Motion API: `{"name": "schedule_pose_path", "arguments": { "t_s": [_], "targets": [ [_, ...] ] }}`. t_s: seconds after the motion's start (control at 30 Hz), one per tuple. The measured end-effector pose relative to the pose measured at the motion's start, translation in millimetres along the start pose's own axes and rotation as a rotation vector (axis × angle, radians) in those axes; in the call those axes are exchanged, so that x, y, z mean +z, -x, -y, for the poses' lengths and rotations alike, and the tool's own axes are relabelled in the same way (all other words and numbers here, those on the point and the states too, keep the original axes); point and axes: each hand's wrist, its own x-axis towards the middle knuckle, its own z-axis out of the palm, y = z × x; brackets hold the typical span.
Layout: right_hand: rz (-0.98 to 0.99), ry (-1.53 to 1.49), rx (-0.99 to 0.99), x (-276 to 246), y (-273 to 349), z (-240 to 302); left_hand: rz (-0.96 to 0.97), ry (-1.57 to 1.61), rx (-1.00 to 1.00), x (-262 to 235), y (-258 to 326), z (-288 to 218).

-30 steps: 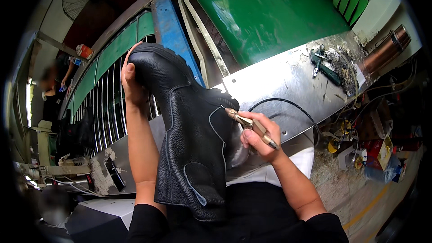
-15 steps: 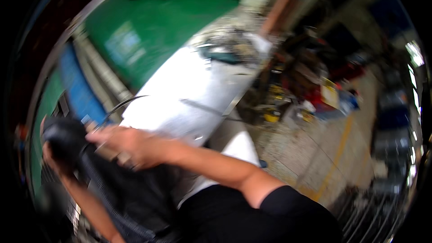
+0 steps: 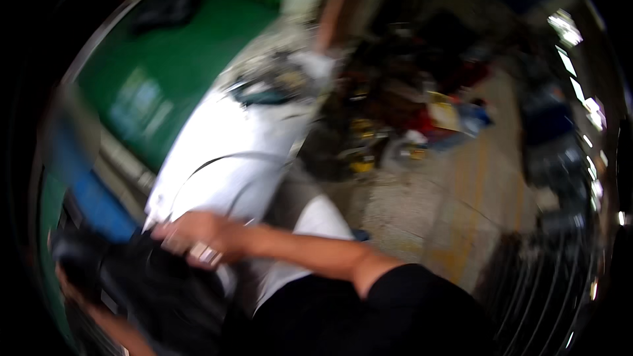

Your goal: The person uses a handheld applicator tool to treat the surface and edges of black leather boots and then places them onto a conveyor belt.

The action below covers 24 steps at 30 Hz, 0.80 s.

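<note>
The black boot [image 3: 161, 290] is at the lower left, in front of the person's body. The left hand [image 3: 71, 287] is at its left side and its grip is holding the boot, partly hidden. The right hand [image 3: 214, 236] is above the boot, its grip closed around a pale metal tool [image 3: 205, 254]. Beyond lies the shiny bench [image 3: 204, 138], with a dark cable [image 3: 231, 155]. The picture is blurred, so I cannot tell whether the tool touches the boot.

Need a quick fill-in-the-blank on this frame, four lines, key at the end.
1. The small metallic tool is in the person's ____ hand.
2. The other hand, at the toe end of the boot, is the ____ one.
3. The wide glossy panel is ____ in colour.
4. The sleeve is ____ in colour.

Missing words: right; left; green; black.
</note>
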Motion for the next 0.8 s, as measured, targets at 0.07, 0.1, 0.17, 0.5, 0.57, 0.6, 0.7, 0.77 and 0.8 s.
{"name": "schedule_pose_path", "arguments": {
  "t_s": [0.07, 0.1, 0.17, 0.5, 0.57, 0.6, 0.7, 0.77, 0.8],
  "targets": [
    [-0.082, -0.108, 0.172, -20.0, 21.2, 7.2, -0.089, 0.079, 0.035, 77.7, -1.1, -52.4],
    [-0.103, -0.187, 0.264, -24.2, 31.1, 12.3, -0.084, 0.175, 0.077, 109.0, 4.1, -85.5],
    [-0.162, -0.339, 0.363, -32.4, 40.5, 23.9, -0.014, 0.308, 0.143, 153.2, 3.9, -126.2],
    [0.050, -0.488, 0.280, 0.1, -26.9, 36.0, 0.021, 0.340, 0.140, 138.5, 17.9, -138.8],
    [-0.002, -0.463, 0.222, 4.2, -33.5, 30.0, 0.021, 0.354, 0.141, 147.1, 14.8, -140.0],
    [-0.016, -0.458, 0.236, 4.1, -35.5, 28.9, 0.025, 0.357, 0.133, 149.4, 13.1, -138.8],
    [-0.046, -0.484, 0.310, 7.0, -37.2, 30.3, 0.023, 0.356, 0.109, 144.9, 13.3, -134.8],
    [-0.040, -0.508, 0.347, 5.9, -36.3, 30.5, 0.033, 0.361, 0.100, 141.8, 12.3, -132.1],
    [-0.032, -0.506, 0.361, 5.2, -34.9, 31.3, 0.022, 0.371, 0.095, 141.9, 12.0, -131.4]
  ]
}}
